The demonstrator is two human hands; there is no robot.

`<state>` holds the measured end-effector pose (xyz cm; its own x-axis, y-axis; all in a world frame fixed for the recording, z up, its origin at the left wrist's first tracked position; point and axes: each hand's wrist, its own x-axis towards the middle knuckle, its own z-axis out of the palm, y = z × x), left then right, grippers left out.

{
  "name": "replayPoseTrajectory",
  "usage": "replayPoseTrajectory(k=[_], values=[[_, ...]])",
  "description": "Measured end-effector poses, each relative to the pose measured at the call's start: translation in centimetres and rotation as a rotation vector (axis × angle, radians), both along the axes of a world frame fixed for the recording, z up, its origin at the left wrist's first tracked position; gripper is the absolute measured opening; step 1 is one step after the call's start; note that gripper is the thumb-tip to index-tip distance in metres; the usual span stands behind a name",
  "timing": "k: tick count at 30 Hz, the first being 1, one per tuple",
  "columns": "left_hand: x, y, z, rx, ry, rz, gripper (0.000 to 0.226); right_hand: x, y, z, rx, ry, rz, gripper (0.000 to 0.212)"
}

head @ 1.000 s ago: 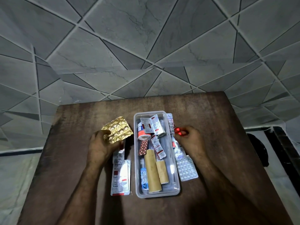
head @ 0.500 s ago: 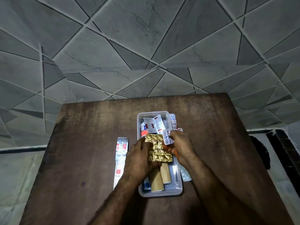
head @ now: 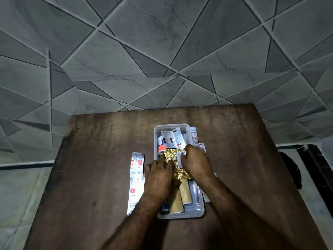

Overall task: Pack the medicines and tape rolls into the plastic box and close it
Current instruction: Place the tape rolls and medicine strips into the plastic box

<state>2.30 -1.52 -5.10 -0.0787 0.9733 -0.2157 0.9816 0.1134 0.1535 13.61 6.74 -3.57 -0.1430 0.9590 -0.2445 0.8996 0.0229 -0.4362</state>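
Note:
A clear plastic box (head: 196, 212) sits open at the middle of the brown table (head: 93, 177). Inside it lie two tan tape rolls (head: 181, 196), white-and-red medicine strips (head: 171, 138) and a small bottle (head: 160, 146). A gold foil blister pack (head: 175, 166) lies across the middle of the box. My left hand (head: 158, 175) presses on the pack's left side and my right hand (head: 195, 164) holds its right edge together with a small white strip. A long silver strip (head: 136, 181) lies on the table left of the box.
More strips (head: 193, 137) stick out along the box's right side, partly under my right hand. A grey tiled wall (head: 162, 51) rises behind the table. A dark object (head: 292, 170) sits on the floor to the right.
My left hand carried the gold blister pack from left of the box to over its middle. My right hand moved in from the box's right side onto the pack. Both hands now press it lower.

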Motion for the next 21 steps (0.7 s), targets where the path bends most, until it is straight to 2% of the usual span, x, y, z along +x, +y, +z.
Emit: replayPoseTrajectory(k=[3,6,9,11,15,18,21], values=[[-0.6,0.0,0.1,0.087,-0.151,0.090,0.067,1.0,0.6,0.6,0.059,0.107,-0.032,0.023],[-2.5,-0.2,-0.3,0.314,-0.397,0.307,0.055,2.6,1.8,1.1,-0.026,0.312,-0.173,0.015],[-5.5,-1.1,-1.3,0.404,-0.540,0.513,0.037,4.9,2.5,0.9,-0.001,0.303,-0.253,0.012],[-7.5,-1.8,-2.6,0.313,-0.482,0.633,0.033,6.5,2.4,0.2,-0.004,0.237,-0.288,0.013],[-8.8,-3.6,-4.7,0.014,-0.338,0.719,0.049,8.3,0.6,-2.7,-0.201,0.097,-0.241,0.023],[-7.6,-4.2,-4.6,-0.027,-0.339,0.710,0.063,8.4,-0.9,-4.6,-0.130,-0.023,-0.176,0.041],[-6.3,-4.3,-4.4,-0.040,-0.340,0.710,0.070,7.8,-1.6,-5.9,-0.047,-0.050,-0.156,0.049]])
